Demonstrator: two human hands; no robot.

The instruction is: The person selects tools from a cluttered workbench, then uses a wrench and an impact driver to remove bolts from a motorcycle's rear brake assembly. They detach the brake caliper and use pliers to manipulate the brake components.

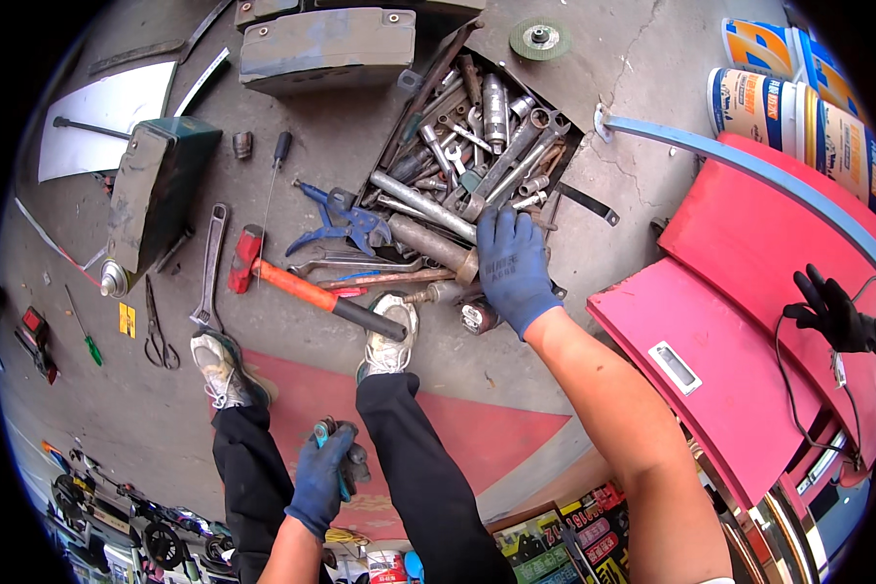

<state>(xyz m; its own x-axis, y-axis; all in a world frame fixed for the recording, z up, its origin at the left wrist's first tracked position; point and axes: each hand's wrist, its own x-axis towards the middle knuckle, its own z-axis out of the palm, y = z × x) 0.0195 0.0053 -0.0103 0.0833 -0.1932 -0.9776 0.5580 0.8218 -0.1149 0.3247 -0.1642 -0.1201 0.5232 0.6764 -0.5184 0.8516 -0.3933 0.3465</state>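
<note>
My left hand (323, 482), in a blue-grey glove, is closed round a teal-and-metal hand tool (323, 430) above the floor between my legs. The tool's exact kind is hard to make out. My right hand (512, 261), gloved alike, lies over the near edge of a metal toolbox (576, 136). Its fingers stretch onto the tools, with the tips partly hidden. Beside it are a thick rusty pipe (428, 243) and a thinner steel tube (423, 206). Wrenches (526, 156) and sockets fill the box. A hammer (311, 292) with an orange handle leans near my right shoe.
Blue pliers (336, 219), an adjustable wrench (211, 263), a screwdriver (279, 161) and scissors (156, 336) lie leftward. Batteries (326, 49) stand behind. A grinding disc (540, 39) lies far off. Rightward are red panels (691, 341), paint buckets (749, 102) and a black glove (832, 311).
</note>
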